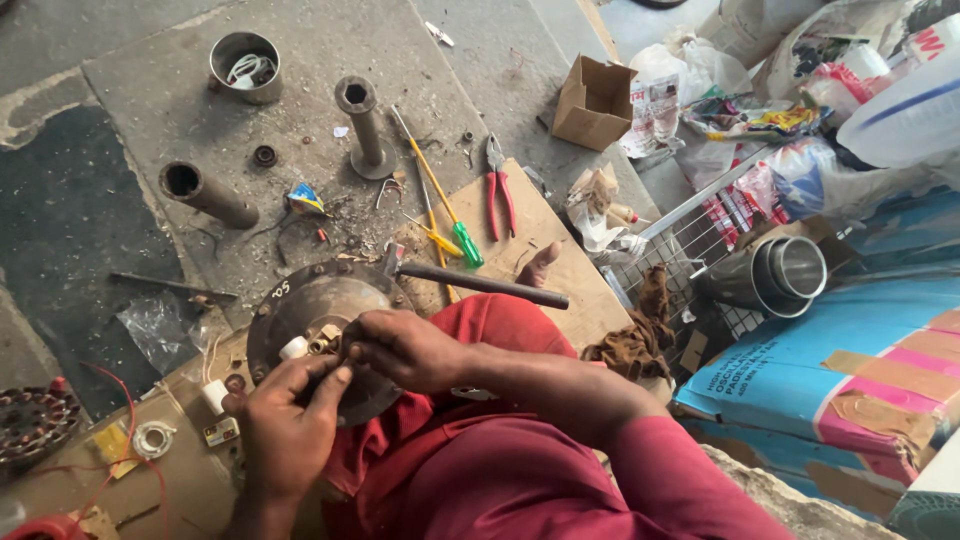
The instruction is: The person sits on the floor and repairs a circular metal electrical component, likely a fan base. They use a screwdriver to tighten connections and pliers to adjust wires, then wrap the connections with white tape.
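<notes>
A round, rusty metal motor cover [300, 305] rests against my red-trousered leg. My left hand [285, 425] holds its lower edge, fingers reaching up to the small fittings at its middle. My right hand [400, 348] pinches those small fittings, next to a white plastic piece [293, 347] on the cover. A hammer [480, 282] with a dark handle lies just beyond the cover on a cardboard sheet [545, 270].
Red-handled pliers [498, 190], a green-handled screwdriver [440, 200] and a yellow one lie on the floor. Two metal pipes [365, 125], [205, 192], a tin [246, 65], a small cardboard box [592, 100], a wire rack [690, 240], steel cups [785, 272] and bags surround them. A wound stator [30, 420] sits at left.
</notes>
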